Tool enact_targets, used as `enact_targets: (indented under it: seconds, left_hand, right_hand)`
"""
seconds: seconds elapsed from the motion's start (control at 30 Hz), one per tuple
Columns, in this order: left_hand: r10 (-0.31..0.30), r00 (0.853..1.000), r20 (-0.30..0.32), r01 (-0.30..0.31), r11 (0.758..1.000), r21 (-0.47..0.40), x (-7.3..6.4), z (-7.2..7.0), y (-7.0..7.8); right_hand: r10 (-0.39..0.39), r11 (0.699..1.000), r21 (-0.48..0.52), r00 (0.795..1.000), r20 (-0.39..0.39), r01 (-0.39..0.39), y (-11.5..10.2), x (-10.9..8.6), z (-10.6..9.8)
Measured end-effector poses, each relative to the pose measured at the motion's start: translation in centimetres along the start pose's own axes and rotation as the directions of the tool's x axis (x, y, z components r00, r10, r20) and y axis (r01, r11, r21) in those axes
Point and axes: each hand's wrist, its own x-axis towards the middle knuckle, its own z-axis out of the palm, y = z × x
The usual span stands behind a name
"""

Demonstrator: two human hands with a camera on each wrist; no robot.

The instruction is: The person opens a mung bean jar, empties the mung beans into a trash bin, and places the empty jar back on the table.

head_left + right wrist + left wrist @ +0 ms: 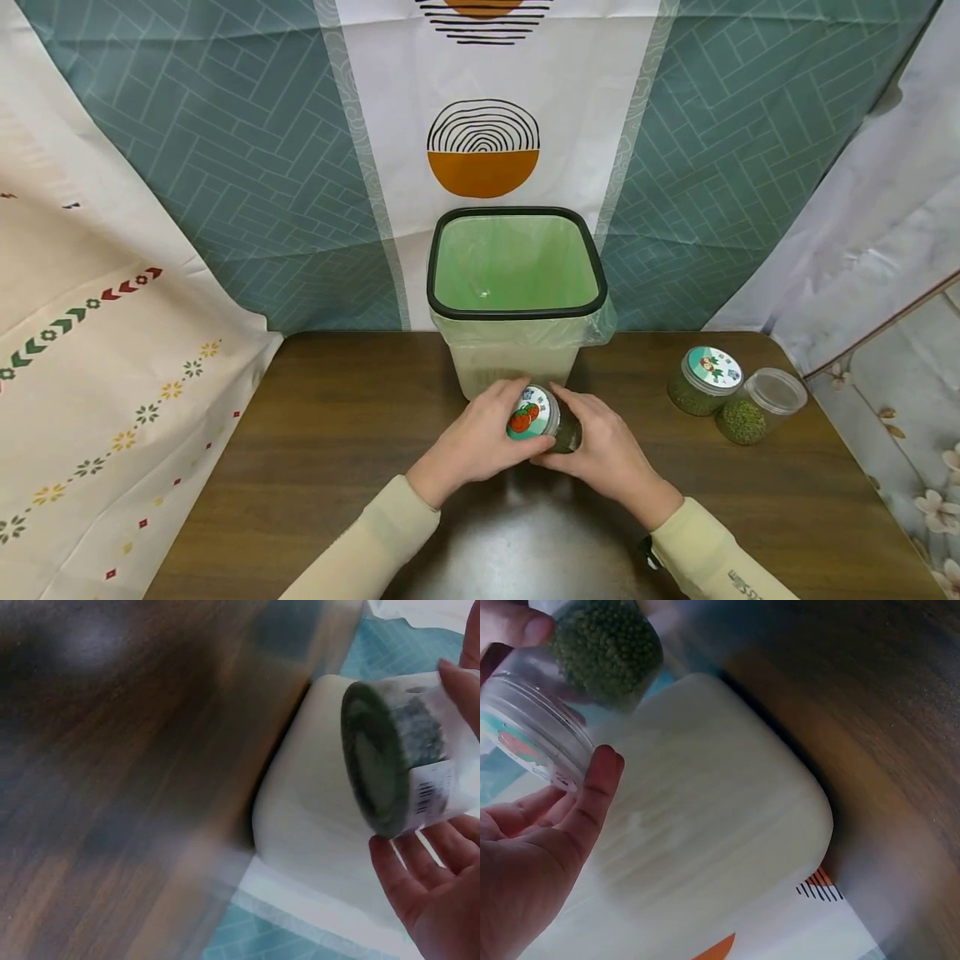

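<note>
Between both hands, in front of the bin, is a clear plastic jar (567, 432) of small green beans, tilted with its lid to the left. My left hand (482, 433) holds the lid (529, 414), which bears a teal and white label with red tomatoes. My right hand (606, 440) grips the jar's body near its base. In the left wrist view the green beans (609, 654) show through the wall, with the left fingertips at the lid's edge. A barcode sticker (429, 793) shows low on the jar in the right wrist view.
Behind the hands stands a pale bin (517, 360) with a black rim and a clear liner. To the right, a labelled jar (697, 394) and another jar (744, 421) of green beans stand side by side on the brown table (315, 467). Patterned cloths hang around.
</note>
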Motion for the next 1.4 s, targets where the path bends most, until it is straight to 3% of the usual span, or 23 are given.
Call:
enact_targets:
  seconds: [0.2,0.33,0.57,0.77,1.03,1.4]
  left_hand:
    - [0.011,0.999,-0.041,-0.011,1.0,0.003,-0.1,-0.9,-0.8]
    - [0.043,0.999,-0.028,-0.044,0.999,-0.028,-0.4,-1.1,-1.2]
    - [0.11,0.994,-0.021,-0.111,0.993,-0.042,-0.7,-1.0,-1.6]
    - [0.097,0.994,-0.057,-0.101,0.993,-0.064,-0.6,-0.9,-1.8]
    - [0.081,0.995,-0.055,-0.086,0.992,-0.097,-1.2,-0.5,-1.8]
    - [0.073,0.993,-0.094,-0.084,0.989,-0.124,-1.6,0.3,-1.5]
  right_hand:
    - [0.011,0.997,0.07,0.998,0.064,-0.015,0.3,0.5,0.0]
    - [0.005,0.995,0.099,0.996,0.091,-0.014,0.3,0.4,-0.2]
    - [-0.014,0.992,0.125,0.998,0.063,0.006,0.2,0.3,-0.2]
    - [-0.037,0.994,0.107,0.999,-0.006,0.037,0.2,0.5,-0.2]
    - [-0.072,0.996,0.058,0.997,-0.026,0.074,0.2,0.3,0.2]
    - [-0.024,0.998,0.061,0.999,-0.024,0.025,0.2,-0.3,0.4]
